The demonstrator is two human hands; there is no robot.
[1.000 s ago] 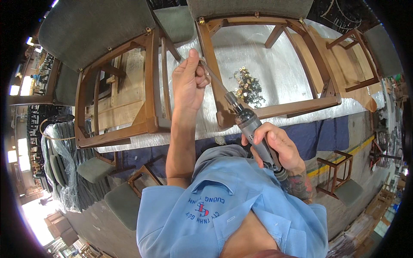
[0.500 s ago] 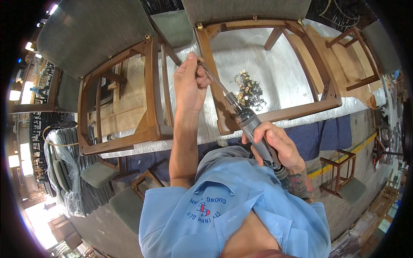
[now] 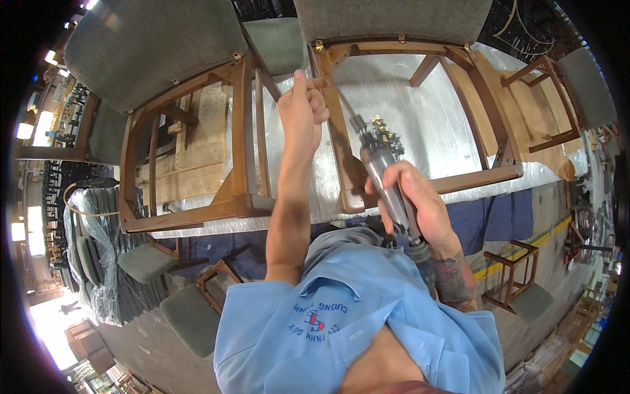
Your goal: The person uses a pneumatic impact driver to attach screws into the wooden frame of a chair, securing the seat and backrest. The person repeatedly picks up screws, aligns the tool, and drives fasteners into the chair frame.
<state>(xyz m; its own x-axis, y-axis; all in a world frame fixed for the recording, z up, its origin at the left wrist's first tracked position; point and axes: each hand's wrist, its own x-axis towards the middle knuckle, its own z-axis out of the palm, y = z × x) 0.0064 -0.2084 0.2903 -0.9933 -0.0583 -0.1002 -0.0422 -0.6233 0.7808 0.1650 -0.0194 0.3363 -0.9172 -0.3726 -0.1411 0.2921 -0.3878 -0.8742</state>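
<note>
My right hand [image 3: 420,203] is wrapped around a grey power screwdriver [image 3: 387,180]. Its long thin bit [image 3: 346,105] points up and left, past the left rail of the wooden chair frame [image 3: 430,182] in front of me. Close to the bit's tip, my left hand [image 3: 303,113] is raised with its fingers curled and the thumb pressed in. Whatever those fingers hold is too small to make out. A gray upholstered backrest [image 3: 394,20] meets the frame's far side, where small brass-coloured brackets [image 3: 319,45] sit. Behind the driver lies a pile of brackets and dark screws [image 3: 388,139].
A second chair frame [image 3: 241,144] with a gray backrest [image 3: 154,52] stands to the left. Plastic film [image 3: 433,125] covers the work surface. Smaller chairs [image 3: 190,318] stand on the floor, beside plastic-wrapped cushions [image 3: 98,256]. Another chair [image 3: 554,98] lies at the far right.
The driver has swung to a steeper angle, with its bit tip shifted right. My left hand has moved slightly right alongside it. The whole view has shifted a little.
</note>
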